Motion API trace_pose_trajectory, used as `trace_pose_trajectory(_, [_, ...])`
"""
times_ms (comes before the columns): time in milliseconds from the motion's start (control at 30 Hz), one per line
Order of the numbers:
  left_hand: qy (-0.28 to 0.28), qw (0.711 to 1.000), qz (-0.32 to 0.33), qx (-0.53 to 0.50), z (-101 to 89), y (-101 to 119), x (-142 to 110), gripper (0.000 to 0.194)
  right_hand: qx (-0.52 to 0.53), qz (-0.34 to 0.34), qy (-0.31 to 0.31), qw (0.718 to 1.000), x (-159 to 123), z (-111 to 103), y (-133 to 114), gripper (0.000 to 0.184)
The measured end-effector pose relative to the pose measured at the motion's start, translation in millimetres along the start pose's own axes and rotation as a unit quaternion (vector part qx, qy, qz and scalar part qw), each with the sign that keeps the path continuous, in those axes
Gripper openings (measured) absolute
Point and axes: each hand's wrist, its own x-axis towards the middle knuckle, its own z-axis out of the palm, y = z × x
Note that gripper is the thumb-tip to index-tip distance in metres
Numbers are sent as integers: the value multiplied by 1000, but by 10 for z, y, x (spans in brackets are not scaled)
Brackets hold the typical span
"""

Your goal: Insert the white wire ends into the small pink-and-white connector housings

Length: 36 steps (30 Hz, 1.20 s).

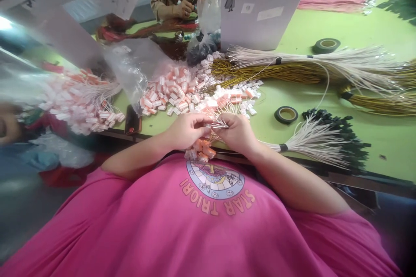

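Note:
Close to the table's front edge, both hands meet over thin white wires (218,124) with shiny metal tips. My right hand (235,132) is closed around the wires. Fingers pinched at the tips, my left hand (186,131) touches them from the other side; which wire it grips is too small to tell. Orange connectors (203,149) hang just below the hands at the edge. Right behind the hands lies a heap of white and orange plastic connectors (172,88), with more wires running into it.
Bundles of white wires (266,57) and yellow wires (286,72) lie at the back right. A black tape roll (286,115) sits nearer, beside a tied white bundle with black connectors (351,143). More connectors (81,104) are piled left. Across the table a co-worker's hands (185,8) handle small parts.

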Motion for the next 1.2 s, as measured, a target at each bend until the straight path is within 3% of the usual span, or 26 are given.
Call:
trace_pose_trajectory(167, [-2, 993, 85, 88, -66, -10, -108, 19, 38, 1, -66, 997, 19, -74, -34, 24])
trace_pose_trajectory(300, [0, 970, 177, 166, -287, -74, -175, 19, 89, -8, -110, 990, 54, -147, -13, 22])
trace_pose_trajectory(400, [93, 966, 134, 199, -567, -325, -97, 24, 113, -31, -60, 991, 86, -186, 32, 15])
trace_pose_trajectory(467, [208, 943, 71, 250, -742, -593, 5, 21, 146, -13, -46, 988, 101, -193, 68, 11])
trace_pose_trajectory(500, [225, 933, 26, 280, -805, -741, 61, 18, 164, 7, -52, 985, 106, -190, 85, 11])
trace_pose_trajectory(600, [193, 925, -63, 321, -869, -1142, 205, 20, 213, 56, -69, 973, 119, -172, 136, 14])
trace_pose_trajectory(733, [181, 929, -46, 319, -791, -1390, 299, 16, 249, 71, -56, 964, 141, -161, 181, 11])
trace_pose_trajectory(833, [201, 942, -34, 266, -756, -1316, 285, 14, 234, 74, -56, 968, 148, -165, 163, 7])
trace_pose_trajectory(933, [185, 977, -32, 97, -710, -1050, 196, 24, 218, 71, -57, 972, 141, -165, 101, 11])
trace_pose_trajectory(1067, [98, 990, 61, -82, -543, -531, 41, 25, 185, 69, -51, 979, 129, -162, 46, 11])
trace_pose_trajectory(1200, [-14, 984, 131, -123, -301, -122, -28, 8, 178, 54, -70, 980, 125, -153, 78, 10])
